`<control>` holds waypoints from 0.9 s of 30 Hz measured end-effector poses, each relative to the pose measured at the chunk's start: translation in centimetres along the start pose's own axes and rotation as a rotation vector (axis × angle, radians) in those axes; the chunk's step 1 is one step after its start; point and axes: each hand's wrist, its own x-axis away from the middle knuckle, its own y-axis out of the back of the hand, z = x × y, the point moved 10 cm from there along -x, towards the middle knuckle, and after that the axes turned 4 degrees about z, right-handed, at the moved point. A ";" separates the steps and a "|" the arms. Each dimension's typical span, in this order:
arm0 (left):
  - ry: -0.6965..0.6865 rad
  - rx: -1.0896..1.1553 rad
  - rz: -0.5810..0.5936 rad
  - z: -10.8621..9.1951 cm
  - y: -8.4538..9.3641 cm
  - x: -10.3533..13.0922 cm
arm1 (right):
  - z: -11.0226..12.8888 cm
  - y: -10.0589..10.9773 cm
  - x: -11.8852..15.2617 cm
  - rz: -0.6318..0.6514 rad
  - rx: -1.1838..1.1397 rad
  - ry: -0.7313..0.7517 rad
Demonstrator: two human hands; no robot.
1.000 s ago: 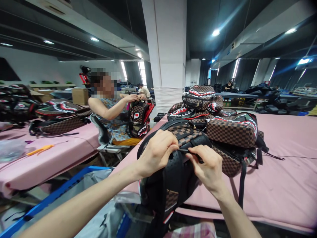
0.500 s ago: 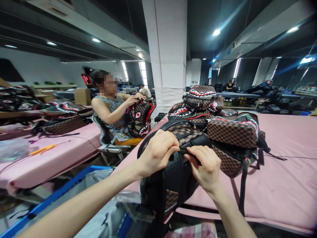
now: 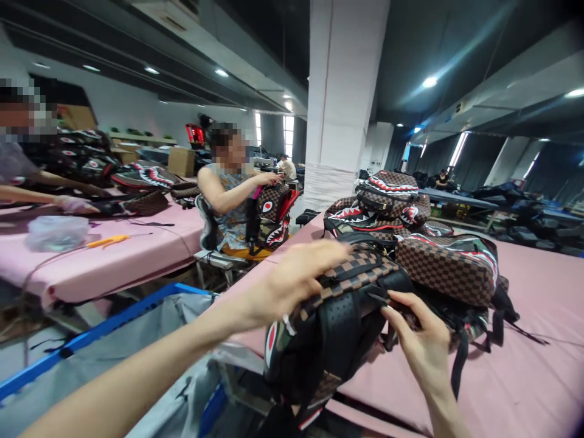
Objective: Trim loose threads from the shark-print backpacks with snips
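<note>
A black and brown checkered backpack point(image 3: 351, 328) leans at the near edge of the pink table point(image 3: 538, 292), its black straps facing up. My left hand point(image 3: 301, 277) is over its upper left side, blurred, with the fingers apart and nothing seen in them. At the right of the bag, my right hand point(image 3: 417, 328) pinches a small black strap end point(image 3: 378, 296) between thumb and fingers. Just behind lies a pile of similar backpacks point(image 3: 447, 267) with shark-teeth patterns.
A seated person point(image 3: 232, 201) handles another backpack point(image 3: 274, 219) beyond the table. At the left, a second person's gloved hand point(image 3: 75, 204) is over a pink table with a plastic bag point(image 3: 57, 233) and an orange tool point(image 3: 108, 241). A blue-rimmed bin point(image 3: 137, 313) stands below.
The view has swung left. My left hand has let go near the strap and moved left with its fingers opened. My right hand still pinches, a little farther from the left.
</note>
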 end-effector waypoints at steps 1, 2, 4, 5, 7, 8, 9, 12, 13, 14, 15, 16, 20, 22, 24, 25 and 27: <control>0.139 0.051 -0.069 2.9 1.0 1.1 | -1.0 0.3 0.3 -0.023 -0.037 -0.076; 0.284 0.101 -0.126 5.8 1.6 2.3 | -1.7 0.3 0.5 -0.030 -0.072 -0.137; 0.494 0.209 -0.164 9.8 0.7 4.6 | -2.5 -0.6 0.4 -0.012 -0.152 -0.214; 0.554 0.266 -0.173 10.7 -0.3 5.3 | -2.8 -1.2 0.1 -0.002 -0.195 -0.238; 0.628 0.393 -0.215 10.7 -2.7 6.3 | -3.8 -2.3 -1.0 -0.011 -0.255 -0.270; 0.653 0.451 -0.253 10.1 -3.7 6.6 | -4.5 -2.5 -1.6 -0.036 -0.277 -0.278; 0.665 0.499 -0.284 9.1 -4.5 6.9 | -5.3 -2.5 -2.2 -0.064 -0.302 -0.284; 0.614 0.530 -0.288 5.9 -6.2 6.9 | -7.3 -1.6 -3.0 -0.101 -0.361 -0.338; 0.586 0.499 -0.289 5.2 -6.3 6.8 | -7.4 -0.7 -2.9 -0.117 -0.347 -0.356; 0.559 0.464 -0.291 4.7 -6.4 6.8 | -7.0 0.4 -2.5 -0.140 -0.301 -0.359; 0.533 0.433 -0.297 4.3 -6.3 6.7 | -5.9 1.5 -2.1 -0.154 -0.226 -0.339; 0.515 0.413 -0.305 4.2 -6.3 6.6 | -4.2 2.4 -1.8 -0.145 -0.132 -0.293; 0.488 0.413 -0.330 4.2 -6.4 6.3 | 3.1 1.1 -0.7 0.138 0.258 -0.054; 0.500 0.447 -0.330 4.2 -6.4 6.4 | 4.3 0.4 -0.7 0.191 0.385 -0.029; 0.519 0.523 -0.287 4.2 -6.6 6.6 | 4.3 0.1 -1.0 0.194 0.425 -0.036; 0.526 0.574 -0.254 4.2 -6.8 6.7 | 4.2 0.0 -1.2 0.202 0.415 -0.031; 0.534 0.668 -0.189 4.1 -7.2 6.8 | 4.1 -0.1 -1.6 0.204 0.384 -0.001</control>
